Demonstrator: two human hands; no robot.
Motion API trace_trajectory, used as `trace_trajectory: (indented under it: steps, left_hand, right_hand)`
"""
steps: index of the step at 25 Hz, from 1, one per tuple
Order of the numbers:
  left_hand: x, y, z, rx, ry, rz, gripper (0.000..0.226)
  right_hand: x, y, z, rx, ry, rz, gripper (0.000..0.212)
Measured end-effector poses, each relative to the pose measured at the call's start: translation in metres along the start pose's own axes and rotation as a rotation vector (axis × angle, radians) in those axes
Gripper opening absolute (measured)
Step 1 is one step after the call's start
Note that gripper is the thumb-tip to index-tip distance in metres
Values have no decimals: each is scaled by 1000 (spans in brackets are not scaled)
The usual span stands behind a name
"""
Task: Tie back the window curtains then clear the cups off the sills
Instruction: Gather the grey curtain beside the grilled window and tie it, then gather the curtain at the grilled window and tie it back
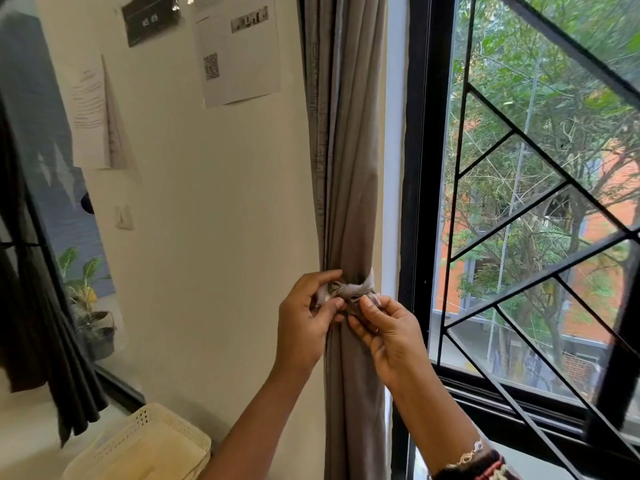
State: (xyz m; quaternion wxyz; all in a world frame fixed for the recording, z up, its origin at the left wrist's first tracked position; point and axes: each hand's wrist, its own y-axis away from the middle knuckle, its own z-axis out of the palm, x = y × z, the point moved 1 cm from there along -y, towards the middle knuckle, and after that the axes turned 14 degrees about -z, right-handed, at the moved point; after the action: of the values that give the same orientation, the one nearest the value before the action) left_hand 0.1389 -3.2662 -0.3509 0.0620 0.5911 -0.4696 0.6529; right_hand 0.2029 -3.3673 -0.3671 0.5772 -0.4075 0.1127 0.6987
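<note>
**Both hands on the tie at the gathered curtain**

Curtain (349,168): grey-brown, bunched into one narrow column. It hangs between the cream wall (214,202) on the left and the black window frame (419,168) on the right.

Tie (353,289): a pale fabric strip, wrapped round the bunch at about mid-height. It is crossed into a knot at the near face, with one end sticking up to the right.

Left hand (304,320): at the left side of the knot, thumb and fingers curled, pinching one end of the tie.

Right hand (388,334): just right of the knot, nearly touching the left hand. Thumb and forefinger pinch the other end of the tie; the remaining fingers fold against the curtain. A ring (376,330) shows on one finger and a bracelet (467,453) on the wrist.

Surroundings:
- A black metal grille (519,209) of slanted bars lies behind the glass, with trees and a brick building beyond it.
- Printed sheets (239,53) are fixed high on the wall, one bearing a QR code.
- A cream woven basket (149,445) sits near, at the lower left.
- A dark curtain (34,341) hangs at the far left edge.
- A potted plant (93,327) stands beside the dark curtain, behind glass.
</note>
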Motion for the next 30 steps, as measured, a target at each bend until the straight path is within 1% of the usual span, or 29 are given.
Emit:
trace_trajectory:
  steps: [2, 3, 5, 8, 13, 18, 20, 21, 25, 27, 29, 30]
  left_hand:
    - [-6, 2, 5, 130, 96, -52, 38]
    - [-7, 0, 7, 149, 168, -112, 35]
    - [-5, -6, 6, 121, 253, -208, 28]
    - [0, -11, 2, 102, 230, -231, 28]
    - [3, -25, -2, 113, 384, -346, 29]
    - [-2, -29, 2, 114, 449, -415, 26]
    - [-2, -27, 6, 97, 445, -397, 26]
    - [-3, -28, 6, 70, 404, -372, 25]
    - [8, -40, 7, -117, 169, -300, 11]
    - [24, -55, 8, -142, 66, -232, 33]
    - [49, -72, 9, -163, -16, -115, 55]
    - [64, -80, 9, -169, -30, -52, 60]
  right_hand:
    - [0, 1, 1, -10, 40, -43, 14]
    - [-1, 1, 0, -8, 86, -83, 13]
    - [-4, -2, -3, 8, 164, -169, 13]
    - [-10, -8, -10, 17, 232, -252, 14]
    - [-26, -27, -33, 17, 333, -282, 17]
    - [-24, -38, -52, 42, 369, -256, 18]
    - [-24, -40, -54, 34, 413, -279, 17]
    - [-26, -40, -54, 14, 457, -295, 17]
    - [-42, -46, -47, -66, 663, -390, 12]
    - [-56, -52, -30, -131, 739, -472, 11]
    - [-72, -61, -4, -224, 751, -561, 13]
    - [-82, -67, 10, -264, 743, -602, 13]
